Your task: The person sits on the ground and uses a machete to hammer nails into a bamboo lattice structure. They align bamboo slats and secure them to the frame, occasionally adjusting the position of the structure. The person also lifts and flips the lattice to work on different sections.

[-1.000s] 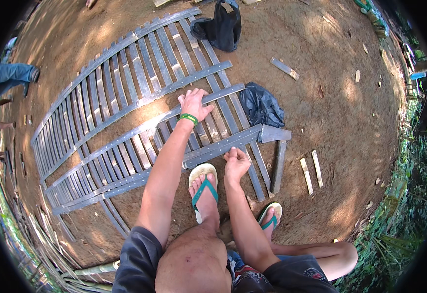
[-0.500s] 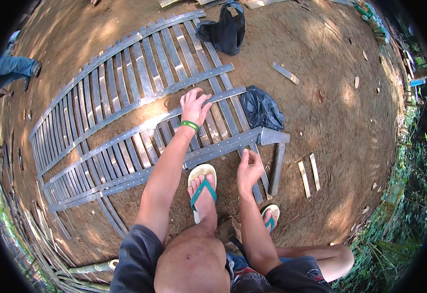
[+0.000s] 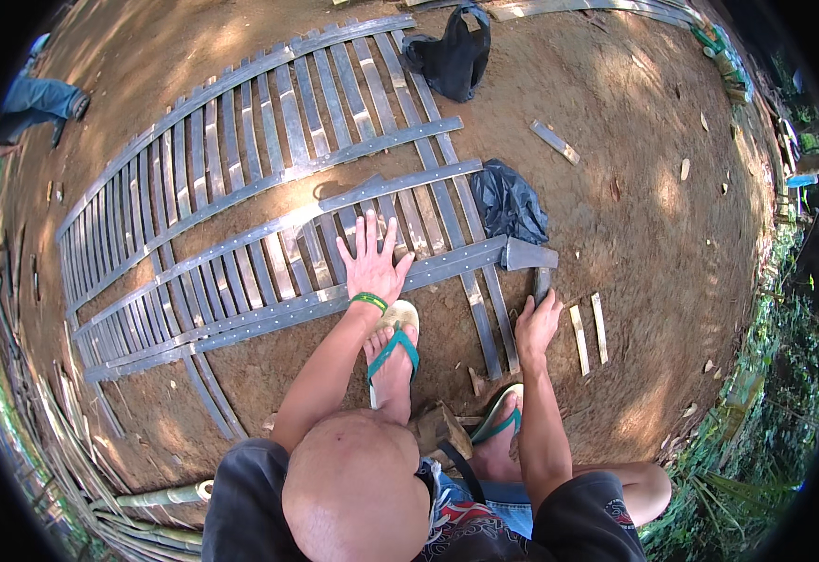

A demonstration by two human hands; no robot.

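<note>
A panel of grey bamboo slats (image 3: pixel 269 178) lies flat on the dirt, tied together by long cross slats. My left hand (image 3: pixel 372 260), with a green wristband, presses flat on the slats with its fingers spread, just above the nearest cross slat (image 3: pixel 241 318). My right hand (image 3: pixel 535 323) is to the right, past the panel's corner. Its fingers curl around the lower end of a dark handle of a chopping knife (image 3: pixel 533 260), whose grey blade lies at the end of the cross slat. My feet in green flip-flops (image 3: pixel 393 351) stand at the panel's near edge.
A crumpled black plastic bag (image 3: pixel 508 201) lies by the panel's right edge and a dark backpack (image 3: pixel 452 61) at its far end. Short loose slats (image 3: pixel 588 332) lie to the right. A wood block (image 3: pixel 438 426) sits between my feet. Another person's jeans leg (image 3: pixel 39 98) is far left.
My right hand has moved from the cross slat in front of my foot out to the right, onto the knife handle. My left hand has slid slightly nearer along the slats.
</note>
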